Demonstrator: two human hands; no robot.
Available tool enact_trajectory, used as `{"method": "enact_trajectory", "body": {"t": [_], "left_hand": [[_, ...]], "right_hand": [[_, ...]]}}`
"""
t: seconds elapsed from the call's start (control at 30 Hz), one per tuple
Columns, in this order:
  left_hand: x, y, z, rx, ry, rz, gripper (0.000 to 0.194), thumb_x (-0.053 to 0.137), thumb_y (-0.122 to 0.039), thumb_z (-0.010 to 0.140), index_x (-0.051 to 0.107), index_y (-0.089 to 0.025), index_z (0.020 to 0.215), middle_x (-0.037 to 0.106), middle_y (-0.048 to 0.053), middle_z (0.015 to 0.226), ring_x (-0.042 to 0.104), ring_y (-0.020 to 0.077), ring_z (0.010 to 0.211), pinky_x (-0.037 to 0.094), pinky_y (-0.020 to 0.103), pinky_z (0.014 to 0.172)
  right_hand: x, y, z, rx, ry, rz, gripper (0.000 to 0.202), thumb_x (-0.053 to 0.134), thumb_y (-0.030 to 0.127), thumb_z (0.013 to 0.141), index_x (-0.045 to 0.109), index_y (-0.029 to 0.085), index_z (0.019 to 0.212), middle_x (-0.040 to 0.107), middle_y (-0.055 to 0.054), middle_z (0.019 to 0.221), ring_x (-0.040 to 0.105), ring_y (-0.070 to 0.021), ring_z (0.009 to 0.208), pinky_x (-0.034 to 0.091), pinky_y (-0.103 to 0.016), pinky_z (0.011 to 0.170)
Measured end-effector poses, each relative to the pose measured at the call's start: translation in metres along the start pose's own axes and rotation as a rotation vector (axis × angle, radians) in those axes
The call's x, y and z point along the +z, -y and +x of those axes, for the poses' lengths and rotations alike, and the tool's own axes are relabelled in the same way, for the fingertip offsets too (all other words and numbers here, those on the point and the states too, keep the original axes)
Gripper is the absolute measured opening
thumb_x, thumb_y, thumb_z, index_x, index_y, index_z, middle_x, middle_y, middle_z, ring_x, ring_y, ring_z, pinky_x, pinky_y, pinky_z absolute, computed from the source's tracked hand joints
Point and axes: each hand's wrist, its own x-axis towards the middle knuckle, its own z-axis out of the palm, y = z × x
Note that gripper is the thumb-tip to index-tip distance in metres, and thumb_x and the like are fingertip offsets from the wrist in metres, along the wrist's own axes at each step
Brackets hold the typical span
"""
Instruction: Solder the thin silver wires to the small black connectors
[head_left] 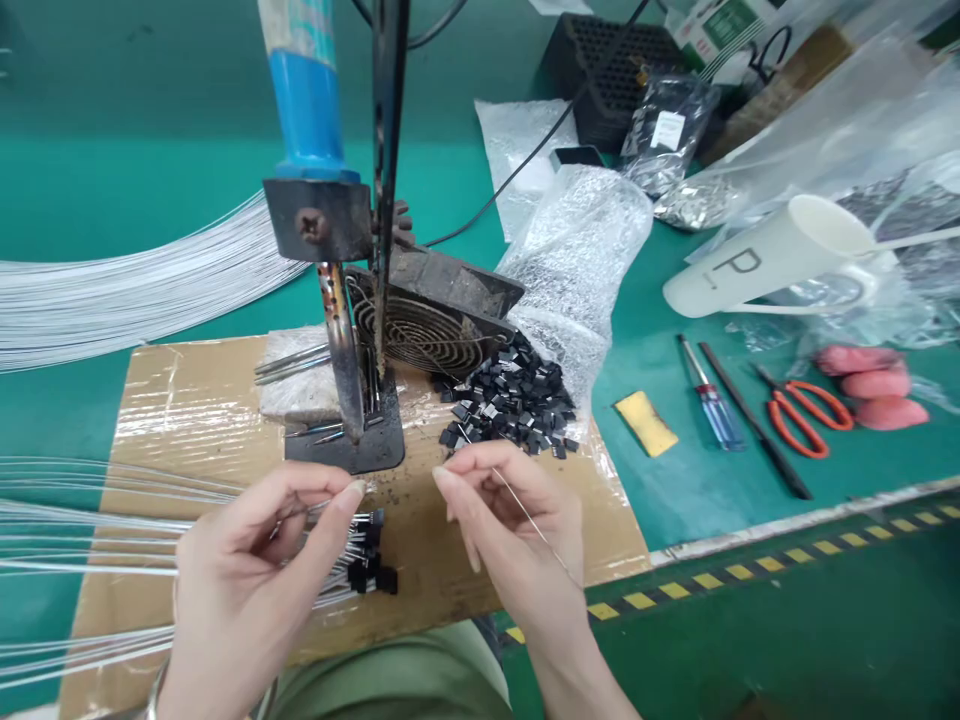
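My left hand [255,560] is closed in a pinch on a thin white wire, most of which the fingers hide. Beside its fingertips lie several finished wire ends with small black connectors [365,565]. Across from it, my right hand [517,530] pinches a thin silvery strand of solder wire [529,515], which slants past the fingers toward the upper left. The two hands are apart, over a cardboard sheet [427,560]. Above them a soldering iron [341,340] with a blue handle points down, clamped to a stand [384,150]. Its tip is over a black base plate [382,440].
A heap of black connectors [517,395] lies beside a small fan [427,330]. White wires [150,300] fan out at left. Bubble wrap [577,270], a yellow sponge [646,422], a screwdriver [712,400], orange-handled pliers [806,410] and a tipped white mug [780,255] lie right.
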Motion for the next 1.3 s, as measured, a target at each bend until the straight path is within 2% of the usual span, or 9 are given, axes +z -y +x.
{"method": "enact_trajectory", "body": {"t": [0.1, 0.3, 0.47, 0.6, 0.77, 0.87, 0.97, 1.13, 1.3], "left_hand": [[-0.001, 0.001, 0.001, 0.003, -0.015, 0.029, 0.017, 0.076, -0.043, 0.09, 0.08, -0.027, 0.087, 0.076, -0.003, 0.069, 0.058, 0.0101, 0.05, 0.039, 0.02, 0.046], [-0.002, -0.002, 0.004, -0.021, -0.006, 0.027, 0.018, 0.076, -0.044, 0.09, 0.081, -0.027, 0.086, 0.077, -0.002, 0.069, 0.057, 0.0105, 0.049, 0.04, 0.019, 0.044], [-0.002, -0.007, 0.006, -0.091, 0.024, -0.045, 0.015, 0.079, -0.041, 0.086, 0.081, -0.026, 0.085, 0.076, -0.002, 0.069, 0.059, 0.0109, 0.051, 0.046, 0.018, 0.047], [-0.003, -0.006, 0.006, -0.104, 0.04, -0.052, 0.014, 0.078, -0.04, 0.087, 0.081, -0.026, 0.086, 0.073, -0.003, 0.066, 0.055, 0.0104, 0.05, 0.042, 0.018, 0.046], [-0.002, -0.006, 0.003, -0.145, 0.047, -0.061, 0.016, 0.081, -0.042, 0.085, 0.081, -0.026, 0.086, 0.076, -0.001, 0.069, 0.06, 0.0118, 0.053, 0.042, 0.019, 0.046], [-0.001, -0.011, 0.003, -0.183, 0.021, -0.108, 0.011, 0.081, -0.038, 0.084, 0.081, -0.027, 0.085, 0.08, -0.001, 0.077, 0.066, 0.0119, 0.059, 0.049, 0.017, 0.051], [-0.002, -0.015, 0.006, -0.15, 0.097, -0.192, 0.008, 0.082, -0.035, 0.083, 0.081, -0.027, 0.081, 0.085, 0.0, 0.09, 0.073, 0.0125, 0.066, 0.056, 0.016, 0.058], [-0.003, -0.016, 0.012, -0.122, 0.162, -0.24, 0.006, 0.082, -0.03, 0.083, 0.081, -0.026, 0.078, 0.085, 0.001, 0.091, 0.073, 0.0122, 0.063, 0.059, 0.015, 0.059], [0.003, -0.022, 0.007, -0.228, 0.082, -0.321, 0.008, 0.084, -0.031, 0.078, 0.08, -0.025, 0.073, 0.084, 0.002, 0.09, 0.073, 0.0135, 0.068, 0.061, 0.018, 0.066]], "right_hand": [[0.006, 0.001, 0.001, 0.027, 0.033, 0.068, 0.015, 0.082, 0.029, 0.095, 0.074, 0.022, 0.085, 0.061, 0.007, 0.061, 0.044, -0.0025, 0.039, 0.036, -0.011, 0.035], [0.016, -0.005, 0.003, 0.071, 0.117, 0.235, 0.006, 0.081, 0.029, 0.097, 0.08, 0.023, 0.097, 0.074, 0.004, 0.069, 0.061, -0.0058, 0.045, 0.055, -0.013, 0.043], [0.023, -0.006, 0.003, 0.072, 0.1, 0.224, 0.01, 0.084, 0.031, 0.093, 0.081, 0.022, 0.093, 0.075, 0.002, 0.071, 0.065, -0.0083, 0.05, 0.06, -0.016, 0.047], [0.024, -0.006, 0.003, 0.072, 0.106, 0.187, 0.013, 0.084, 0.034, 0.093, 0.08, 0.022, 0.094, 0.074, 0.002, 0.071, 0.065, -0.0098, 0.051, 0.06, -0.018, 0.049], [0.025, -0.006, 0.002, 0.076, 0.112, 0.157, 0.015, 0.083, 0.036, 0.093, 0.08, 0.022, 0.093, 0.071, 0.002, 0.068, 0.064, -0.0102, 0.051, 0.059, -0.019, 0.05], [0.027, -0.006, 0.002, 0.092, 0.124, 0.185, 0.013, 0.083, 0.035, 0.093, 0.08, 0.022, 0.092, 0.068, 0.003, 0.066, 0.062, -0.0093, 0.05, 0.057, -0.018, 0.05], [0.028, -0.003, 0.002, 0.129, 0.168, 0.212, 0.012, 0.083, 0.034, 0.093, 0.08, 0.022, 0.092, 0.068, 0.003, 0.066, 0.06, -0.0082, 0.05, 0.056, -0.016, 0.05], [0.03, 0.003, 0.002, 0.184, 0.204, 0.186, 0.021, 0.084, 0.04, 0.091, 0.078, 0.02, 0.088, 0.066, 0.003, 0.065, 0.056, -0.0082, 0.046, 0.052, -0.018, 0.045], [0.031, 0.003, 0.001, 0.218, 0.202, 0.172, 0.028, 0.088, 0.047, 0.086, 0.077, 0.02, 0.088, 0.068, 0.002, 0.066, 0.057, -0.0095, 0.046, 0.052, -0.019, 0.043]]}}
